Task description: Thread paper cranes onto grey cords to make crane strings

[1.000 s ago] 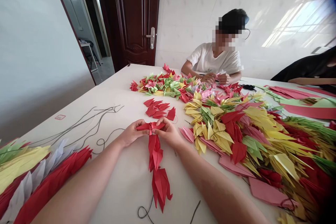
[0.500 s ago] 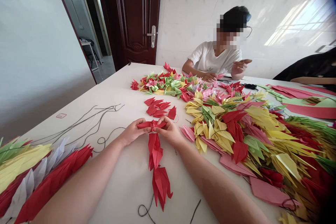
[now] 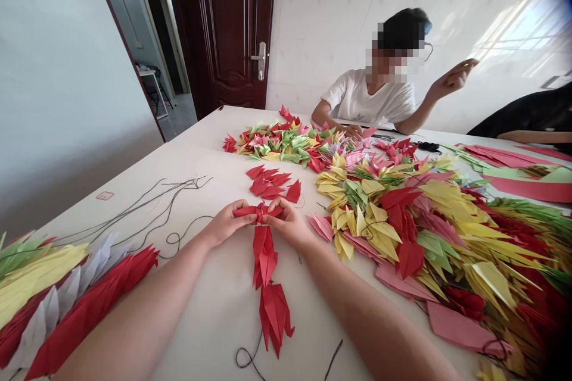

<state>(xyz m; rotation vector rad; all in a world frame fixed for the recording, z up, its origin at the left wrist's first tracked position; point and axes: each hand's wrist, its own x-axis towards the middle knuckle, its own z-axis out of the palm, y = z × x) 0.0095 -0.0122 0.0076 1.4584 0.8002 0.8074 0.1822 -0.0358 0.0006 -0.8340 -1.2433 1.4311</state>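
Observation:
Between my two hands is a red folded paper crane (image 3: pixel 260 211), its wings spread sideways. My left hand (image 3: pixel 227 223) pinches the left wing, and my right hand (image 3: pixel 287 223) pinches the right one. Below it, red folded cranes (image 3: pixel 264 256) lie in a line toward me on a dark string (image 3: pixel 245 358), which curls out at the bottom. Just beyond my hands rests a small group of loose red cranes (image 3: pixel 268 181).
A white table (image 3: pixel 201 155) carries a large heap of coloured folded paper (image 3: pixel 357 208) on the right. Strung cranes (image 3: pixel 89 309) lie at left, beside dark strings (image 3: pixel 152 214). Across the table sits a person in a white shirt (image 3: pixel 370 98); a dark sleeve (image 3: pixel 531 110) shows far right.
The person across the table has raised one hand up and to the right. My own hands and the red crane have barely moved.

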